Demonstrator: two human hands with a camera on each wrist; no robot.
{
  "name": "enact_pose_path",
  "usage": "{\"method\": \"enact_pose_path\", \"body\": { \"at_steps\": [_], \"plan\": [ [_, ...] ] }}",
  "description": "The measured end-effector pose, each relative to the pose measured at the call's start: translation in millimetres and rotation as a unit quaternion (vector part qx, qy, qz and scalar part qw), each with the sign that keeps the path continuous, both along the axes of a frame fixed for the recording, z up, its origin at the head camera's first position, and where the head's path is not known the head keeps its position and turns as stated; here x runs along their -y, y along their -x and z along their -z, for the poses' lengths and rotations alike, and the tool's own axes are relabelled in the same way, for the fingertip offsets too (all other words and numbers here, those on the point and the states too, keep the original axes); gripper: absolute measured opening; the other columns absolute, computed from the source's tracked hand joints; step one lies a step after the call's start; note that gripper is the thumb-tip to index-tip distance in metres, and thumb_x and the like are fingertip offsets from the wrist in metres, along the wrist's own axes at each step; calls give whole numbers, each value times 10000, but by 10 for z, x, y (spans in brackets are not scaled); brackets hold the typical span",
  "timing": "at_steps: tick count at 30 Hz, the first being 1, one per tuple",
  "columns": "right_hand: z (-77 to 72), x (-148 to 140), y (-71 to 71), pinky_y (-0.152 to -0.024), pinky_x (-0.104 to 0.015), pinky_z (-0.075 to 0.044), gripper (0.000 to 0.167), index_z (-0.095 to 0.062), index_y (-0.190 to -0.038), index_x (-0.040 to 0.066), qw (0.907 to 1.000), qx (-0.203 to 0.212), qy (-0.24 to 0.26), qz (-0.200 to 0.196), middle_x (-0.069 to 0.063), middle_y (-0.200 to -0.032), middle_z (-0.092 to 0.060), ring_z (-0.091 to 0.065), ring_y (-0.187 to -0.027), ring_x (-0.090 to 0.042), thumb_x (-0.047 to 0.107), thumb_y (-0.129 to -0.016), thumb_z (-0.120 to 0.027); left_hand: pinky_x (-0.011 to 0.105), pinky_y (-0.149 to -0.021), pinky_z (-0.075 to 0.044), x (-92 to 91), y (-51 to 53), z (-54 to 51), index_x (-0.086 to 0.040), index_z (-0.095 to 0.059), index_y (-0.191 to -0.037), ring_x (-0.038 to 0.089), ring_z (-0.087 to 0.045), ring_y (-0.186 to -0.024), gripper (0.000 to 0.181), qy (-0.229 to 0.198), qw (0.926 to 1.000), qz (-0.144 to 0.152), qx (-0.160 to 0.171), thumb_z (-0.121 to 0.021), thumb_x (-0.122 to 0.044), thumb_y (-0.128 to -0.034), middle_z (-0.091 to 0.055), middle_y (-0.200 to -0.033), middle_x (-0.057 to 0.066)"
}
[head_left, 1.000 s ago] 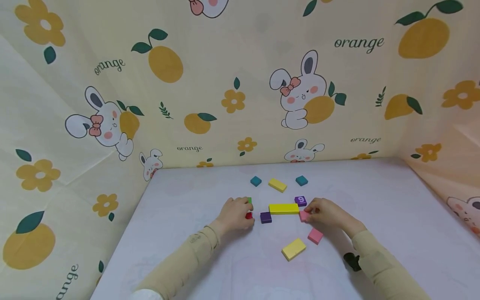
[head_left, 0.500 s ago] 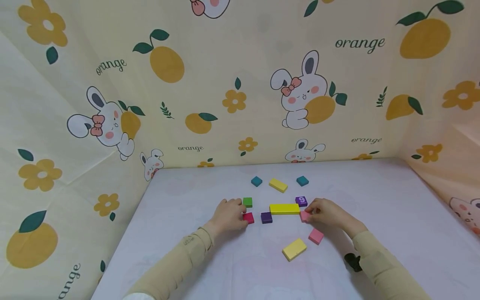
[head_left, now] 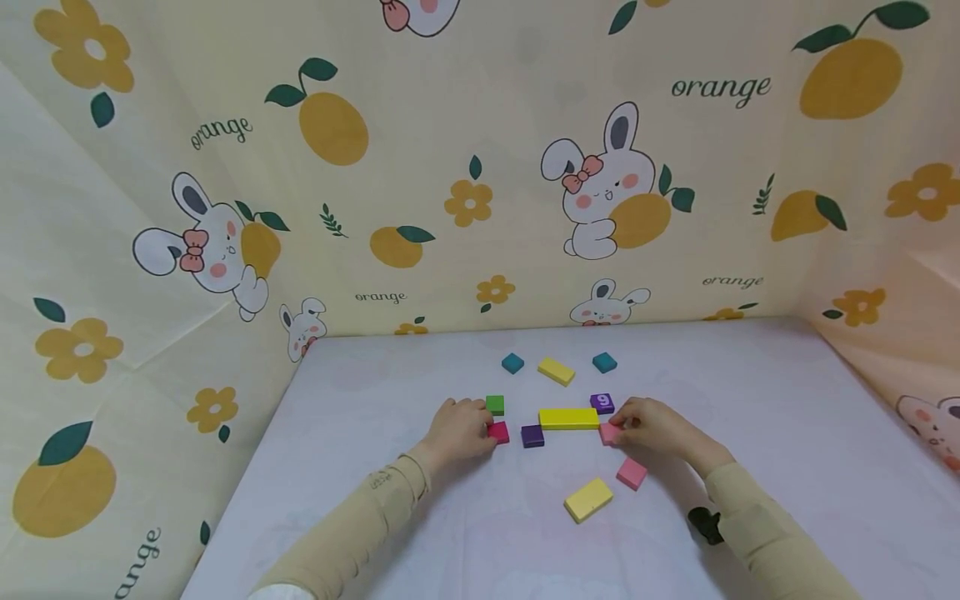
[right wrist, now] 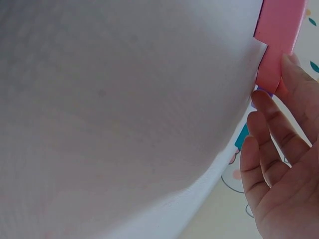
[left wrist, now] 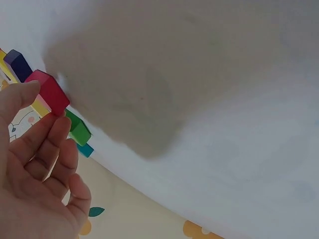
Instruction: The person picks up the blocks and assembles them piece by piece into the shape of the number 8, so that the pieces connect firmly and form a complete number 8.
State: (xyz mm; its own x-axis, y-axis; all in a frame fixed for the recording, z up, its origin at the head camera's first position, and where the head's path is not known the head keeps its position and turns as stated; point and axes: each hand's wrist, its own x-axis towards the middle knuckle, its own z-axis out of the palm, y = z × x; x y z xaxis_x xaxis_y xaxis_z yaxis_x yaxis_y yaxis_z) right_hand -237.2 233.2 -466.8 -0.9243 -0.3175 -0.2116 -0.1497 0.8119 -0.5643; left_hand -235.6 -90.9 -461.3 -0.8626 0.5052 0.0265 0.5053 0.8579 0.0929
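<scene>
My left hand [head_left: 459,431] pinches a red block [head_left: 498,432] between thumb and fingers, as the left wrist view [left wrist: 50,92] also shows. Just behind it lies a green block [head_left: 495,405]. To its right, apart from it, is a dark purple block [head_left: 532,436], near the left end of a long bright yellow block [head_left: 568,419]. At that yellow block's right end my right hand [head_left: 656,425] pinches a pink block [head_left: 609,433]. A purple block with a white 9 [head_left: 602,403] sits behind the pink one. The right hand's fingers partly cover the pink block.
Two teal blocks [head_left: 513,363] and a pale yellow block [head_left: 556,371] lie farther back on the white table [head_left: 375,375]. Nearer are another pink block [head_left: 632,473] and a pale yellow block [head_left: 588,500]. A printed cloth [head_left: 420,192] rises behind the table.
My left hand has drawn back to the left, uncovering the green block and much of the red one. The red block has since shifted slightly. My right hand stays at the pink block.
</scene>
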Motion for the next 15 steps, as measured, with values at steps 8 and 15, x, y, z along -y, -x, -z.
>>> {"method": "enact_pose_path", "body": {
  "at_steps": [8,15],
  "plan": [
    [-9,7,1,-825,-373,-504,238,-698,-1010,94,10000,-51,-83,-5,-26,-983,-639,-525,-890,-165,214,-805,-715,253,-614,-324,-65,56,21,-162,-675,-739,96,-462,-635,181,-24,10000,-48,-32,-673,-325,-819,-579,-713,-63],
    [1,11,-4,-828,-377,-503,245,-697,-1011,95,10000,-17,-82,35,-24,-984,-636,-525,-893,-168,220,-802,-717,278,-700,-392,-150,116,26,-173,-713,-845,82,-497,-682,165,94,9998,-115,115,-651,-326,-848,-638,-793,-66]
  ]
}}
